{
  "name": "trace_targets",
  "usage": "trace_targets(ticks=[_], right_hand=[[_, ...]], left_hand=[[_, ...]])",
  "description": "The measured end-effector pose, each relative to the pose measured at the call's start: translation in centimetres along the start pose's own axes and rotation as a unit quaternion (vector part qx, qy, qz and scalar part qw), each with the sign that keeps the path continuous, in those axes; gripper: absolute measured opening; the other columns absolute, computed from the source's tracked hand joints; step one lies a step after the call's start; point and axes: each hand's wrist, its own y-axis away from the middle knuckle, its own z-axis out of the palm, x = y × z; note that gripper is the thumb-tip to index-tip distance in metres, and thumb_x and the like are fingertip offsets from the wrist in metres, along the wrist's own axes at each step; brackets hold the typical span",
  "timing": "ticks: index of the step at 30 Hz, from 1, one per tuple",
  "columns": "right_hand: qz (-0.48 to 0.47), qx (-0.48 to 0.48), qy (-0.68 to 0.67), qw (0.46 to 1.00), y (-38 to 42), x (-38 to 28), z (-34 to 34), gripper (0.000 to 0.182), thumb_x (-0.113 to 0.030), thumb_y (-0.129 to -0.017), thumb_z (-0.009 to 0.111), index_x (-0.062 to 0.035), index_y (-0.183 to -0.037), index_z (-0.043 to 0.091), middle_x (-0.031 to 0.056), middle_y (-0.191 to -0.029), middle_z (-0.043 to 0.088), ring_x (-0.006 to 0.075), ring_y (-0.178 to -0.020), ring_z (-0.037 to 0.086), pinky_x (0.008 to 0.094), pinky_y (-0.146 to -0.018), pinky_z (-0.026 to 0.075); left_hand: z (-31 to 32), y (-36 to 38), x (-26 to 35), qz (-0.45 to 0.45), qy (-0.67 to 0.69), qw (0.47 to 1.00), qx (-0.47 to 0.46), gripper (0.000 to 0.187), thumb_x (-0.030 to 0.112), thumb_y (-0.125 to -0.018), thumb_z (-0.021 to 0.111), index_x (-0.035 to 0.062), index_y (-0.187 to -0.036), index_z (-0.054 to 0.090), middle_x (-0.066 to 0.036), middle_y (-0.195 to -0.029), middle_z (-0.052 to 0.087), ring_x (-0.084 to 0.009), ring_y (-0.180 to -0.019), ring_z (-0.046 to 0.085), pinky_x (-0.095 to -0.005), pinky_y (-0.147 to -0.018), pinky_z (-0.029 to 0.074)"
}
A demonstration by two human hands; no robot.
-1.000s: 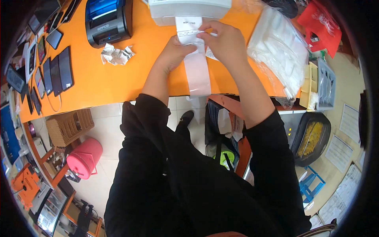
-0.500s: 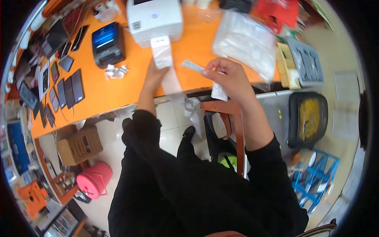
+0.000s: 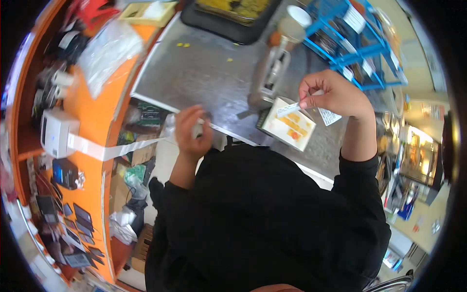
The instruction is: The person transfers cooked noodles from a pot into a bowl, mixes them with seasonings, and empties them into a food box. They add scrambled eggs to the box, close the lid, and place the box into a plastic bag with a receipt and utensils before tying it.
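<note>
Turning right since a moment ago, I am now facing the metal table (image 3: 204, 73) instead of the orange counter (image 3: 90, 104). Right hand (image 3: 333, 92) is pinching a small label (image 3: 331, 117) above the box (image 3: 287, 127); left hand (image 3: 192, 131) is gripping the paper strip (image 3: 114, 150) trailing from the printer (image 3: 54, 132).

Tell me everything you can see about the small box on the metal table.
The small box looks like white cardboard, with yellow and orange print on its upper face. It sits tilted near the front edge of the grey metal table, closed as far as shows. The right hand holds a paper label just above it; actual contact is unclear.
</note>
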Motion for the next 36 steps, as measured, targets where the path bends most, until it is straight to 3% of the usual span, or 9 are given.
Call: trace_targets(ticks=[4,7,10,13,20,21,28,33,36], right_hand=[[0.053,0.026,-0.135,0.989,3.4,12.1,3.0,0.016,-0.02,-0.079,0.07,-0.0039,-0.079,0.066,0.0,-0.071,0.063,0.0071,-0.069,0.054,0.0242,-0.064,0.043],[0.092,0.029,-0.207,0.974,1.9,16.5,7.4,0.019,-0.024,-0.078,0.069,-0.0045,-0.077,0.067,0.0054,-0.074,0.066,0.0143,-0.069,0.06,0.0295,-0.066,0.046],[0.242,0.198,0.065,0.948,1.0,15.9,10.4,0.018,-0.022,-0.077,0.069,-0.0081,-0.088,0.064,0.0129,-0.083,0.067,0.0247,-0.074,0.064,0.0347,-0.069,0.048],[0.195,0.305,0.096,0.927,2.5,15.6,11.3,0.024,-0.022,-0.078,0.065,-0.0112,-0.099,0.059,0.0149,-0.085,0.066,0.0344,-0.082,0.063,0.0418,-0.071,0.048],[-0.056,0.312,-0.069,0.946,1.9,21.0,6.9,0.037,-0.006,-0.083,0.059,-0.0088,-0.116,0.045,0.0195,-0.103,0.06,0.0358,-0.101,0.057,0.0409,-0.082,0.045],[-0.096,0.286,-0.092,0.949,1.4,21.1,6.7,0.039,0.001,-0.084,0.055,-0.0106,-0.12,0.043,0.0063,-0.088,0.054,0.0182,-0.087,0.055,0.0304,-0.078,0.044],[-0.072,0.273,0.004,0.959,-1.6,21.6,7.4,0.049,-0.011,-0.077,0.067,-0.0121,-0.12,0.043,0.0094,-0.093,0.058,0.0281,-0.093,0.056,0.0391,-0.081,0.042],[0.026,0.44,0.121,0.89,-1.5,20.7,9.0,0.054,-0.023,-0.072,0.073,-0.0171,-0.119,0.047,0.0073,-0.103,0.06,0.0302,-0.104,0.054,0.0485,-0.084,0.038],[0.009,0.447,0.215,0.868,-0.3,20.1,9.6,0.038,-0.028,-0.073,0.071,-0.0156,-0.107,0.059,0.0061,-0.1,0.063,0.0317,-0.101,0.056,0.0457,-0.081,0.038]], left_hand=[[7.9,-1.1,4.3,0.057,0.126,0.979,-0.149,0.03,-0.008,-0.072,0.057,0.003,-0.1,0.058,-0.016,-0.102,0.06,-0.0299,-0.087,0.06,-0.0375,-0.074,0.048],[11.7,-1.4,6.7,0.006,0.119,0.985,-0.122,0.031,-0.009,-0.072,0.056,0.0031,-0.099,0.059,-0.014,-0.099,0.06,-0.0305,-0.089,0.058,-0.0371,-0.076,0.048],[14.3,-1.0,7.8,0.0,0.089,0.98,-0.176,0.034,-0.008,-0.072,0.055,0.0026,-0.104,0.058,-0.014,-0.103,0.059,-0.0312,-0.093,0.056,-0.0377,-0.081,0.046],[17.1,-0.6,8.7,0.032,0.064,0.961,-0.266,0.033,-0.003,-0.077,0.052,0.0018,-0.11,0.056,-0.014,-0.109,0.057,-0.0321,-0.1,0.055,-0.0402,-0.087,0.044],[21.4,0.9,8.5,0.105,-0.1,0.938,-0.314,0.035,0.002,-0.08,0.049,0.0024,-0.115,0.052,-0.015,-0.107,0.057,-0.0328,-0.102,0.053,-0.0419,-0.096,0.038],[21.6,1.1,8.1,0.09,-0.093,0.935,-0.331,0.035,0.004,-0.08,0.048,0.0028,-0.115,0.052,-0.015,-0.105,0.057,-0.0331,-0.102,0.053,-0.0422,-0.096,0.037],[22.1,2.9,6.5,-0.098,-0.024,0.936,-0.338,0.033,0.008,-0.082,0.046,0.0025,-0.115,0.047,-0.018,-0.1,0.056,-0.0363,-0.099,0.051,-0.044,-0.089,0.039],[22.0,3.1,6.5,-0.096,-0.033,0.931,-0.35,0.034,0.002,-0.08,0.047,0.0019,-0.114,0.044,-0.017,-0.101,0.056,-0.0356,-0.101,0.051,-0.0433,-0.09,0.039],[21.9,3.0,6.7,-0.094,-0.033,0.927,-0.361,0.035,0.0,-0.079,0.048,0.0017,-0.114,0.043,-0.016,-0.103,0.055,-0.035,-0.103,0.05,-0.0428,-0.09,0.038]])
